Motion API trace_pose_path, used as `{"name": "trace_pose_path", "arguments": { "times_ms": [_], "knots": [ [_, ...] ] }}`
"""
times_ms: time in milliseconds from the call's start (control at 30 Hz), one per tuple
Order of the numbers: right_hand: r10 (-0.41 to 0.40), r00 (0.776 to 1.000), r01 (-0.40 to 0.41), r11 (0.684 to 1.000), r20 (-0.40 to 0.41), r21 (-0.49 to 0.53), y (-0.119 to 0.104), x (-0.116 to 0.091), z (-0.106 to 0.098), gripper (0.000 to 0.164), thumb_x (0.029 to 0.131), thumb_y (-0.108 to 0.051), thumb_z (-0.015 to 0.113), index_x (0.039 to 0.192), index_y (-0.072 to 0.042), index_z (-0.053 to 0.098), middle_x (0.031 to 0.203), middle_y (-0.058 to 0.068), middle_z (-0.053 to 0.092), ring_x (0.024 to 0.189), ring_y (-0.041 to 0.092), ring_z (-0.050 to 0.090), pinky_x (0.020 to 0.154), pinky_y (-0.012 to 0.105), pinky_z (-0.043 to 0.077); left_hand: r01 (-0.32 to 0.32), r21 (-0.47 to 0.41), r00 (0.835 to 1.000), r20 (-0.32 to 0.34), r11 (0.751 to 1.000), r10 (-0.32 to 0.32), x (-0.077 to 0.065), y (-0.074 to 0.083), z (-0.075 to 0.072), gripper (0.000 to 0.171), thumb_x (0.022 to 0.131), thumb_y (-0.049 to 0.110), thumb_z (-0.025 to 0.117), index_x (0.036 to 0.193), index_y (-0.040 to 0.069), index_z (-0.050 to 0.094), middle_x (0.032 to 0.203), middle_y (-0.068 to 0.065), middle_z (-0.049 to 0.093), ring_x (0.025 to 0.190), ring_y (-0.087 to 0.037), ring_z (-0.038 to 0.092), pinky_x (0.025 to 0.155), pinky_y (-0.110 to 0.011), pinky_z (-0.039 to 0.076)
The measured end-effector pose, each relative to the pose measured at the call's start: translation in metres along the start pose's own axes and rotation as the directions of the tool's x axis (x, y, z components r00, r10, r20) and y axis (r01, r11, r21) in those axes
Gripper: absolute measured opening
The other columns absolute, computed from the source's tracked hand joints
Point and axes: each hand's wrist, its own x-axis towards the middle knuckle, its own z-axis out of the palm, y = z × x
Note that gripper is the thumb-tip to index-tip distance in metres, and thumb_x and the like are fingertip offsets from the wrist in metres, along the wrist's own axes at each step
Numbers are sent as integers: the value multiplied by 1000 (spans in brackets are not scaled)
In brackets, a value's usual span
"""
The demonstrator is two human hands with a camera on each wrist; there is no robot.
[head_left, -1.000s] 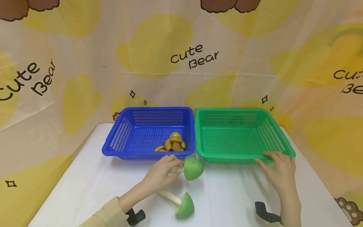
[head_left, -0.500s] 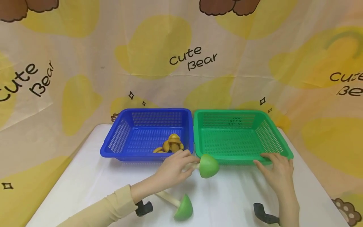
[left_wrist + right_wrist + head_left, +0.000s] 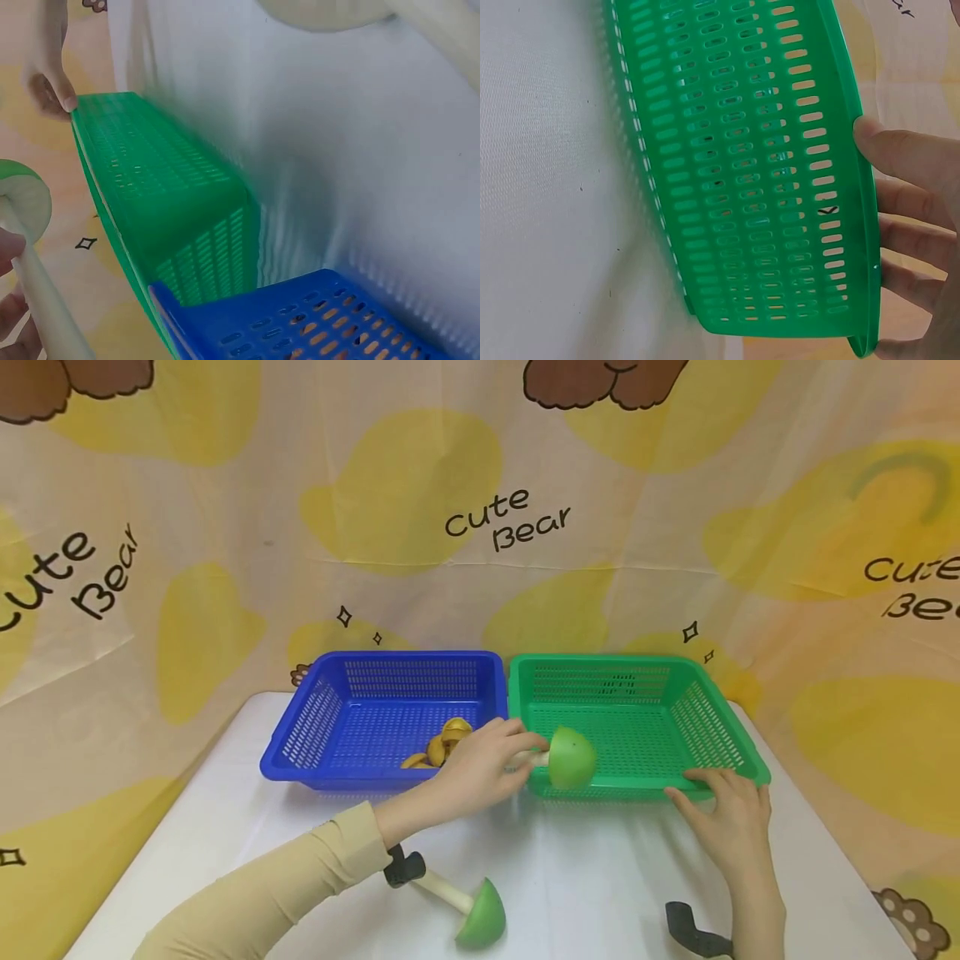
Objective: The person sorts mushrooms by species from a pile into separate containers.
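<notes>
My left hand (image 3: 487, 768) pinches the pale stem of a toy mushroom with a green domed cap (image 3: 572, 758). The cap overlaps the front rim of the green basket (image 3: 630, 727) in the head view. At that basket's front right corner, my right hand (image 3: 729, 827) grips the rim; its thumb is outside and its fingers reach over the edge in the right wrist view. A second green-capped mushroom (image 3: 482, 917) lies on the white table below my left forearm. Several yellow-brown mushrooms (image 3: 453, 735) are in the blue basket (image 3: 390, 727), partly hidden by my left hand.
Both perforated baskets stand side by side at the back of the white table (image 3: 600, 893). Behind them hangs a yellow printed cloth (image 3: 420, 485). A black wrist mount (image 3: 405, 867) sits on my left wrist, and another black mount (image 3: 693, 931) on my right.
My left hand has carried the green-capped mushroom right and up, from in front of the blue basket to the green basket's front rim. My right hand has kept its grip there.
</notes>
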Motion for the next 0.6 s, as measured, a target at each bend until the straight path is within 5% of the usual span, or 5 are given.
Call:
{"name": "trace_pose_path", "arguments": {
  "times_ms": [267, 600],
  "knots": [
    [-6, 1000, 6, 1000, -15, -6, 1, 0, 0, 35, 82, -25, 75, 105, -1, 64, 111, 27, 60, 112, 49, 44, 106, 77, 7, 16, 22, 995, 94, 1000, -18, 32, 5, 6, 26, 92, 18, 58, 115, 27, 67, 92, 6, 59, 78, -9, 51, 56, -17, 40],
    [-1, 1000, 1, 1000, -9, -1, 0, 1, -1, 33, 83, -25, 74, 105, -2, 65, 109, 26, 61, 112, 49, 44, 106, 78, 7, -44, 35, 976, 216, 998, 36, 59, 12, 27, 31, 89, 10, 59, 116, 23, 67, 91, 3, 59, 76, -11, 49, 55, -16, 36]
  ]
}}
